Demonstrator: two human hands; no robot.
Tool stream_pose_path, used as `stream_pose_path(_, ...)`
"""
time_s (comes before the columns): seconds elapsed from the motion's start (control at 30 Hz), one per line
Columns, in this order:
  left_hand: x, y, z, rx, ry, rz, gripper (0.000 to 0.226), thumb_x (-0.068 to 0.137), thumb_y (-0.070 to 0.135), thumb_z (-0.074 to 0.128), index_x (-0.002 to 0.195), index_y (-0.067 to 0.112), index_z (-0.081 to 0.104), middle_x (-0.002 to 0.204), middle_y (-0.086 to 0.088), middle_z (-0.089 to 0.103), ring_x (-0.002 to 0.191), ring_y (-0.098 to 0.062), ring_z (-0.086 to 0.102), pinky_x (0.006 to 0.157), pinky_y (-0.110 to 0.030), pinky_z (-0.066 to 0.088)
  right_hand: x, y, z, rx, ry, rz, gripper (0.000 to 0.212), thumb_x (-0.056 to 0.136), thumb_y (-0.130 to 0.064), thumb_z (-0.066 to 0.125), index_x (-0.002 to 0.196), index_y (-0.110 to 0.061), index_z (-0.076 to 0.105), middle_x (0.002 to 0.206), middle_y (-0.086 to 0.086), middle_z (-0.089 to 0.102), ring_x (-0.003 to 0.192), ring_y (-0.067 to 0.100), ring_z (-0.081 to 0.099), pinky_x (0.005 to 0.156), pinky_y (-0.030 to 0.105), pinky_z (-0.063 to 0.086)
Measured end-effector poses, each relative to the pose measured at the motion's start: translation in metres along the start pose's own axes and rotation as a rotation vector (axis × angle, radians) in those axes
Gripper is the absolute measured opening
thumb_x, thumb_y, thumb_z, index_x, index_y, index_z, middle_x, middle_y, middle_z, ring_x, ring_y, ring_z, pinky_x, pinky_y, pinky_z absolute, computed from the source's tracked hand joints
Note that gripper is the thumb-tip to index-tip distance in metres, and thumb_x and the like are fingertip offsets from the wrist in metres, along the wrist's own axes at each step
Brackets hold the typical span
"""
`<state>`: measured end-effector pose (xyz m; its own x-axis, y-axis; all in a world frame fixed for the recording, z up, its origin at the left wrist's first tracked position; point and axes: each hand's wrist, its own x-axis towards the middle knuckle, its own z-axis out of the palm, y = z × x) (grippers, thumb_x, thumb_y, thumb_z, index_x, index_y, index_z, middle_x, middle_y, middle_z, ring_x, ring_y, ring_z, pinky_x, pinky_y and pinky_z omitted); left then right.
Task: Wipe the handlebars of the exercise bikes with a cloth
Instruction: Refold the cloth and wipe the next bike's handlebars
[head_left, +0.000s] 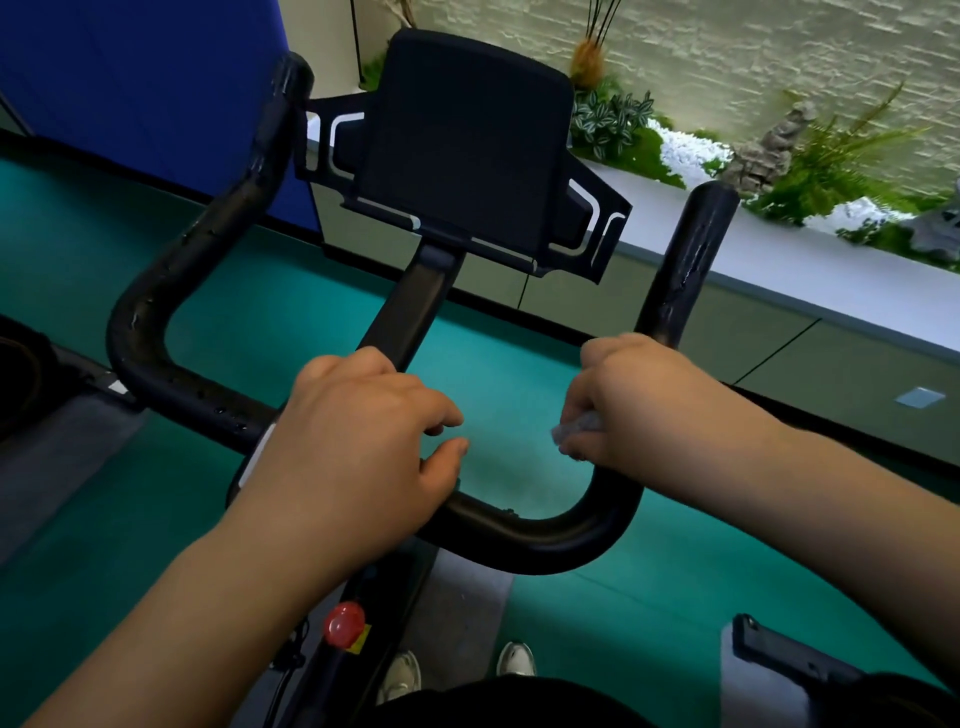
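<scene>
Head view only: handlebars (545, 535) of an exercise bike run across the middle of the frame, black, tubular and rigid, with both ends bending up and away toward a dark console (462, 140). The right hand (639, 410) curls round the right-hand bend, and a small grey cloth (574, 434) bunches out beneath its fingers, pressed between palm and bar. The cloth looks soft and light, so it should fold round the tube easily; holding it bunched in the palm seems the sensible grip. The left hand (358, 441) rests on the crossbar near the stem, fingers loosely bent, with no cloth in it. Below, a red knob (344, 623) shows above green floor (156, 519).
</scene>
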<state>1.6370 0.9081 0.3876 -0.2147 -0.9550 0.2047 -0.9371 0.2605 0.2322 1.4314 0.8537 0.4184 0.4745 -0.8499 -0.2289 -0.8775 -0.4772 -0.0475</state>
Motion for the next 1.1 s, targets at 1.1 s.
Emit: stream_pose_path(1.1,0.135,0.047,-0.025,0.079,0.220,0.140,0.060,0.082,0.037,0.066,0.137,0.023,0.049,0.149,-0.005,0.034,0.136,-0.030,0.027,0.103,-0.052,0.033,0.011,0.093,0.057,0.628,0.958,-0.101,0.020,0.081,-0.019,0.069,0.095,-0.004,0.072,0.091,0.007,0.046,0.086,0.016,0.047,0.079,0.019,0.041)
